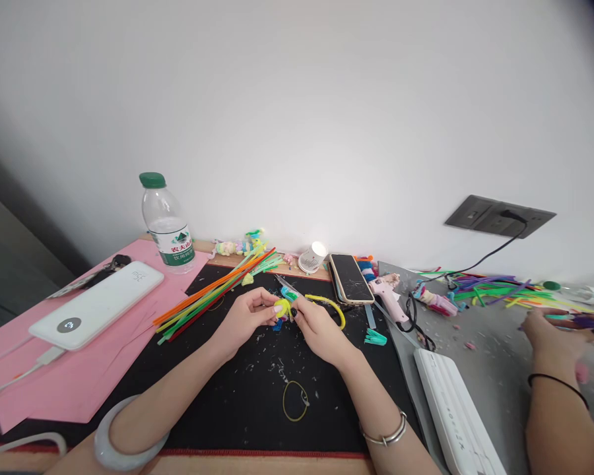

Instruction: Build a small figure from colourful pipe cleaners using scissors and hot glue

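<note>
My left hand (250, 318) pinches a small bent piece of yellow pipe cleaner (283, 307) over the black mat (247, 396). Across from it, my right hand (321, 328) has its fingers closed on the same fuzzy yellow piece. A longer yellow pipe cleaner (337, 309) curves out behind the right hand; whether it joins the held piece is hidden. Just beyond the fingertips show a pointed grey blade (281, 282) and a teal bit (290, 293), partly covered. Something blue (277, 326) peeks out below the fingers.
Left are loose pipe cleaners (212, 293), a water bottle (171, 227) and a white power bank (99, 303). A paper cup (311, 258), phone (351, 278) and pink glue gun (390, 300) stand behind and right. Another person's hand (554, 336) works at far right. A rubber band (296, 401) lies in front.
</note>
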{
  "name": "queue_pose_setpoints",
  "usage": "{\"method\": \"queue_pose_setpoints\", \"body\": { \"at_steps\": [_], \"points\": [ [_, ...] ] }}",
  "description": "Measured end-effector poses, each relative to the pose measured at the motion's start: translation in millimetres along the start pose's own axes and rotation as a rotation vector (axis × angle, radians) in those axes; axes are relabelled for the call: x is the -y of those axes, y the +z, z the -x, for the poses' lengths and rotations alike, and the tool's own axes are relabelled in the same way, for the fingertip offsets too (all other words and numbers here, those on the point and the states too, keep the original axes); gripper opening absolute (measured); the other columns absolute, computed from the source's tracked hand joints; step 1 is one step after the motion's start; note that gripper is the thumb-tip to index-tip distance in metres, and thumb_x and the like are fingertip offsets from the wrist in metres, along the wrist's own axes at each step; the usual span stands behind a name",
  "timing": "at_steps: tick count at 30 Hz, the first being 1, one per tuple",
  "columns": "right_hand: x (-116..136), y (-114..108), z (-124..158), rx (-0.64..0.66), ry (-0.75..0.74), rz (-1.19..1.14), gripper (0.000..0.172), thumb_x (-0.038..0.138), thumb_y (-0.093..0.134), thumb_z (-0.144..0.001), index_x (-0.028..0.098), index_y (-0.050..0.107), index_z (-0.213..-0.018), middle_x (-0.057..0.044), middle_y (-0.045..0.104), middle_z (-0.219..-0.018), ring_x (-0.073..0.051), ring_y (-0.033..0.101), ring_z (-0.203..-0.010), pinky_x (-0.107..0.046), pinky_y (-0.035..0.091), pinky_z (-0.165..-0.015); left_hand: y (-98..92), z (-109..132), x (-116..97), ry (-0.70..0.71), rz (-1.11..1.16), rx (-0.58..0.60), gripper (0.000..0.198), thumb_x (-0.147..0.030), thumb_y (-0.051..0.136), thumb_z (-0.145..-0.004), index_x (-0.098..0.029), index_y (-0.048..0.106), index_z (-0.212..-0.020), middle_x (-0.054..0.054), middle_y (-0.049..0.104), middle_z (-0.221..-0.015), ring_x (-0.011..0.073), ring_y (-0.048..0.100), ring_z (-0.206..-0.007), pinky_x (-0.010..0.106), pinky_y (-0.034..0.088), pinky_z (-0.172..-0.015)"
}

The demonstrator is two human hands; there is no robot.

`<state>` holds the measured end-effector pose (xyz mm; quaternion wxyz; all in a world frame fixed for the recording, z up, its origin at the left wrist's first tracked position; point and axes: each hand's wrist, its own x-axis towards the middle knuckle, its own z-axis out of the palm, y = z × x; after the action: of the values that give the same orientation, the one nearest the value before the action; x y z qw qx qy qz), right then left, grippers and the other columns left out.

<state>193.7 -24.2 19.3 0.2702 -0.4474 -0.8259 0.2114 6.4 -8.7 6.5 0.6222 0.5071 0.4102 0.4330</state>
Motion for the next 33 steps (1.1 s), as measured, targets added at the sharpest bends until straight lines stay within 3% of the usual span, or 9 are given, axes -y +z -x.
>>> {"method": "queue_pose_setpoints", "body": {
  "at_steps": [19,33],
  "points": [
    [0,6,-1,0.004,0.008,-0.009,0.013,0.015,0.037,-0.091,0.021,0.048,-0.086,-0.001,0.055,-0.078,-0.017,0.051,-0.071,-0.028,0.036,-0.065,2.0,1,-2,0.002,-0.012,-0.018,0.028,-0.036,0.074,-0.071,-0.015,0.062,-0.084,0.003,0.067,-0.081,0.0130,0.061,-0.070,0.028,0.051,-0.069],
    [4,11,-2,-0.064,0.041,-0.089,0.015,0.014,0.039,-0.090,0.021,0.043,-0.077,0.000,0.050,-0.071,-0.015,0.044,-0.065,-0.027,0.032,-0.062,1.6,0,1,0.024,-0.012,-0.053,0.027,-0.035,0.074,-0.070,-0.016,0.062,-0.084,0.002,0.066,-0.083,0.0132,0.062,-0.071,0.029,0.052,-0.070]
  ]
}}
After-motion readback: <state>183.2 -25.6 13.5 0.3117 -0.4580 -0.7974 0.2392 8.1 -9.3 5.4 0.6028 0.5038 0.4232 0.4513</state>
